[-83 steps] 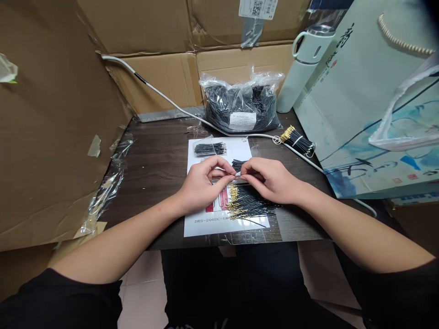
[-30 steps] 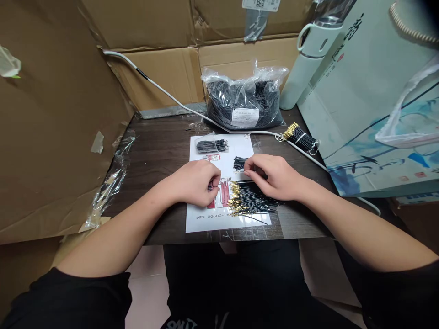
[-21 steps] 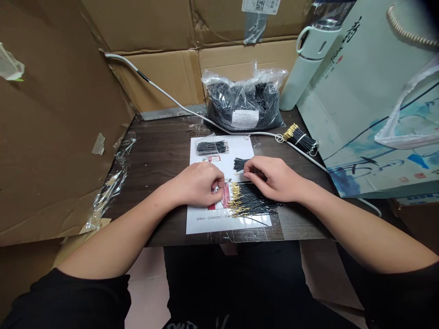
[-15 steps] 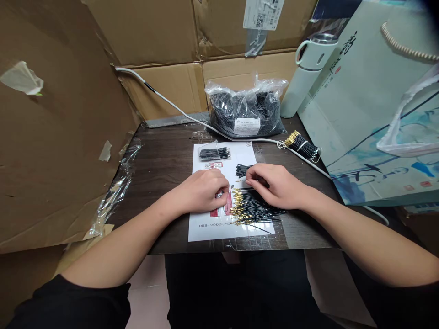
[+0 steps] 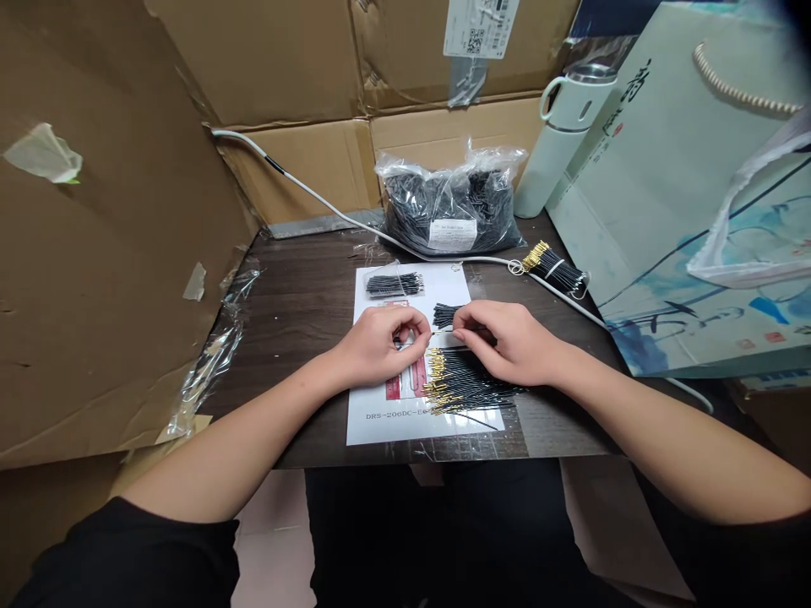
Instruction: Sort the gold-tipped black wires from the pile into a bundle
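Observation:
My right hand is closed in a pinch on a thin wire, whose light-coloured terminal end points left. Facing it, my left hand pinches a small dark piece at its fingertips, close to that wire's tip; the fingers mostly hide it. Below the right hand lies a spread of black wires with gold terminals, partly covered by the hand. Just behind the fingertips sits a small pile of black sleeves. A printed sheet lies under all of this.
At the sheet's far end rests a clear packet of black pieces. Behind stand a plastic bag of black pieces and a pale bottle. A tied wire bundle, a white cable and a paper bag are also around.
My left hand has lifted slightly and turned, bringing its pinched fingertips right up to the wire's tip. The right hand has stayed nearly still. The view has shifted a little.

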A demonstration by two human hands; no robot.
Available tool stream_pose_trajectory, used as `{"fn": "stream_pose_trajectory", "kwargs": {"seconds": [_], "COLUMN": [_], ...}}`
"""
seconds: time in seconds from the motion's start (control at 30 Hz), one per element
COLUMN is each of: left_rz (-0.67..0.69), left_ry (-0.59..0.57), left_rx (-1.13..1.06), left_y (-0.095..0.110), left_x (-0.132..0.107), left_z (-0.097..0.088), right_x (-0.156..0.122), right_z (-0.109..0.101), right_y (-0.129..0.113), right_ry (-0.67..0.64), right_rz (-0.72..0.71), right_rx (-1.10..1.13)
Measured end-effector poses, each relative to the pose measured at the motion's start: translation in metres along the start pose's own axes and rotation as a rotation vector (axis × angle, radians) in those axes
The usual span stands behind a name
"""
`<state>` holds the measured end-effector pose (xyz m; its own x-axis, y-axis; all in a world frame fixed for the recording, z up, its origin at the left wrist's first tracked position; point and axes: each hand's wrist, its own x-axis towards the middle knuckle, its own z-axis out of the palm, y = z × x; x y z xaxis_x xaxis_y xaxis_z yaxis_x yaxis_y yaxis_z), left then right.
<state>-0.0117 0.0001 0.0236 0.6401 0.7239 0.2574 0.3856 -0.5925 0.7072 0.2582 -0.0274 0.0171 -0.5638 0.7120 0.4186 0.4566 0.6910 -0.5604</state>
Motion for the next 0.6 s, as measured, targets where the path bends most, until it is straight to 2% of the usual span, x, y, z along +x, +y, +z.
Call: {"fn": "stream_pose_trajectory", "kwargs": {"seconds": [0.43,0.6], "left_rz": [0.024,0.029], "left_ry": [0.031,0.077], "left_rx": [0.023,-0.017], "left_y": [0.0003,0.0024], "left_x": [-0.0011,-0.002], "left_z": [0.0004,0.0028], "right_x": [0.0013,0.0025], "right_z": [-0.0028,-0.0018], "right_y": [-0.0014,-0.002], "right_ry": [-0.012,-0.023], "right_rz": [0.031,0.029], "right_rx": [0.016,0.037]}}
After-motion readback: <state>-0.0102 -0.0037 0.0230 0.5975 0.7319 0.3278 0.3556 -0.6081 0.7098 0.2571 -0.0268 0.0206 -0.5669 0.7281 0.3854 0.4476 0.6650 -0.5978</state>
